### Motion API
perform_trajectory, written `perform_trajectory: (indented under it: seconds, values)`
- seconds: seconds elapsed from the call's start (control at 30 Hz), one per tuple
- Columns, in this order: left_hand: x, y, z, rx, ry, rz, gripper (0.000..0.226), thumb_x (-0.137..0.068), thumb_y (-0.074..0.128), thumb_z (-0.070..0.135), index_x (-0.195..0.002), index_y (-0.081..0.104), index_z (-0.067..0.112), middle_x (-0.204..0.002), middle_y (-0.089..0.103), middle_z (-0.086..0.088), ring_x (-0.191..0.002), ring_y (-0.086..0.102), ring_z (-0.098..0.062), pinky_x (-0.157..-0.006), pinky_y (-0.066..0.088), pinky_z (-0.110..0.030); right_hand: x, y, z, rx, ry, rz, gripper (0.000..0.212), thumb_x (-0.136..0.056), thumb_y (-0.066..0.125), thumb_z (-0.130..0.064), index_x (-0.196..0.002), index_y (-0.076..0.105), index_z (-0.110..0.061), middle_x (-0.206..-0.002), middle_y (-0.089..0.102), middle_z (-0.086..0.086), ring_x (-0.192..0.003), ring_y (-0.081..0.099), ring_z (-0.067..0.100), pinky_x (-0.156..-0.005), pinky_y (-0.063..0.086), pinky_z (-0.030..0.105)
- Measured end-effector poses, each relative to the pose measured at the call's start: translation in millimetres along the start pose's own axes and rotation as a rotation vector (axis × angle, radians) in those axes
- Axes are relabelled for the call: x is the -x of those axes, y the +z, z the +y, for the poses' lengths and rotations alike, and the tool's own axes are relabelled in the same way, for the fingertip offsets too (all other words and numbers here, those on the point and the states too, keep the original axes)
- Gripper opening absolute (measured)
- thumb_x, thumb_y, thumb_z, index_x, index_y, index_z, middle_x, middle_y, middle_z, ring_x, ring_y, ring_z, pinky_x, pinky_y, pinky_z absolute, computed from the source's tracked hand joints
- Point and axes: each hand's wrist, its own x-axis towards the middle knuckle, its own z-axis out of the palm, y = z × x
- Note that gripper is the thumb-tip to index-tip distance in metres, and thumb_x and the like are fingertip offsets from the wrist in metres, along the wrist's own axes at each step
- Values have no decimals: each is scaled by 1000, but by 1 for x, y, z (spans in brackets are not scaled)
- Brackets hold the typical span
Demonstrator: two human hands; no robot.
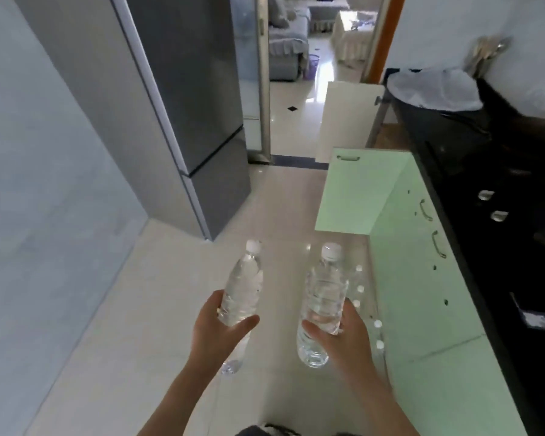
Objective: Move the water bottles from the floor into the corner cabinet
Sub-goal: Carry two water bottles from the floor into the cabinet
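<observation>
Bottles, two of them, are in my hands, one each, held up off the floor (158, 309). My left hand (216, 328) wraps the left bottle (243, 287) round its lower half, with the thumb laid across the near side and the fingers curled behind it. My right hand (343, 335) grips the right bottle (326, 287) the same way, with the thumb on the inner side and fingertips showing past the outer side. Both forearms reach forward from the bottom edge of the view, palms turned in toward each other, wrists about straight. The two grips are level with each other and apart, with bare floor showing between them.

Each held bottle points cap-first away from me and its base pokes out below the gripping hand. They are clear, ribbed plastic with white screw caps, and the water in them looks clear.

Counting: two bottles in hand, and just right of my right hand I count five more white caps (377, 324) in a row on the floor, along the foot of the green cabinets (422, 294). The bodies of those floor bottles are too faint to make out well. Ahead of my right hand one green door (356, 190) stands swung open. Beyond it is one white door (346, 121), also open. Ahead and left of my left hand stands one grey fridge (186, 105).
</observation>
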Motion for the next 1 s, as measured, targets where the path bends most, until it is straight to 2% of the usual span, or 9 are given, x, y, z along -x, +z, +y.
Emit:
perform_trajectory:
  seconds: [0.07, 0.2, 0.37, 0.43, 0.5, 0.6, 0.7, 0.9, 1.0]
  values:
    - [-22, -28, -5, 53, -9, 55, 48, -47, 73, 53, -86, 58, 31, -77, 68, 5, -68, 63, -2, -58, 45, -20, -18, 29, -17, 1, -22, -57, 50, -60, 86, -26, -105, 63, -25, -91, 75, -7, -84, 72, 10, -76, 56, 31]
    - [-68, -49, -12, 98, -29, 95, 47, -48, 75, 52, -86, 59, 30, -74, 68, 9, -66, 63, -3, -55, 44, -12, -61, 63, -39, -14, -38, -144, 50, -71, 86, -7, -111, 62, -27, -97, 75, -8, -89, 72, 9, -77, 53, 27]
    - [-147, -31, -16, 74, -81, 54, 42, -57, 86, 33, -87, 58, 30, -73, 67, 11, -66, 60, 3, -55, 43, -7, -149, 88, -40, 35, -18, -93, 47, -64, 89, -19, -103, 63, -22, -91, 75, -1, -86, 73, 16, -81, 57, 43]
    - [-191, -22, -8, 47, -83, 29, 40, -63, 89, 24, -88, 57, 28, -76, 67, 7, -65, 59, 3, -55, 43, -8, -196, 98, -41, 46, -27, -70, 45, -67, 89, -12, -101, 63, -22, -88, 74, -2, -83, 72, 14, -81, 58, 45]
    - [-241, -16, 9, 15, -64, 11, 42, -64, 89, 26, -90, 56, 30, -80, 66, 9, -68, 60, 0, -55, 44, -11, -245, 108, -53, 41, -45, -64, 45, -68, 88, -11, -103, 62, -23, -89, 74, -4, -83, 71, 10, -79, 59, 40]
    - [-317, -21, 48, -1, 6, 10, 46, -56, 85, 44, -90, 53, 37, -83, 66, 14, -72, 62, 0, -56, 45, -10, -316, 121, -82, 47, -79, -55, 49, -69, 88, -15, -109, 61, -23, -94, 74, -5, -85, 71, 7, -78, 58, 30]
    - [-393, -32, 87, 20, 79, 29, 48, -50, 73, 58, -89, 53, 38, -81, 66, 11, -73, 62, 3, -58, 47, -11, -386, 133, -113, 24, -105, -37, 51, -70, 88, -15, -113, 61, -22, -96, 74, -6, -88, 71, 9, -77, 57, 29]
    - [-538, -27, 114, 30, 119, 9, 50, -52, 72, 59, -89, 57, 30, -77, 65, 5, -68, 61, -4, -58, 48, -14, -517, 169, -130, -6, -55, 1, 52, -69, 88, -11, -110, 61, -27, -97, 74, -4, -89, 72, 13, -78, 55, 31]
    - [-616, -13, 115, 11, 94, -32, 50, -51, 71, 58, -86, 56, 27, -75, 64, 5, -67, 59, -3, -57, 45, -12, -583, 189, -133, -1, -13, 48, 51, -68, 88, -9, -110, 61, -19, -96, 73, -1, -87, 71, 13, -69, 53, 19]
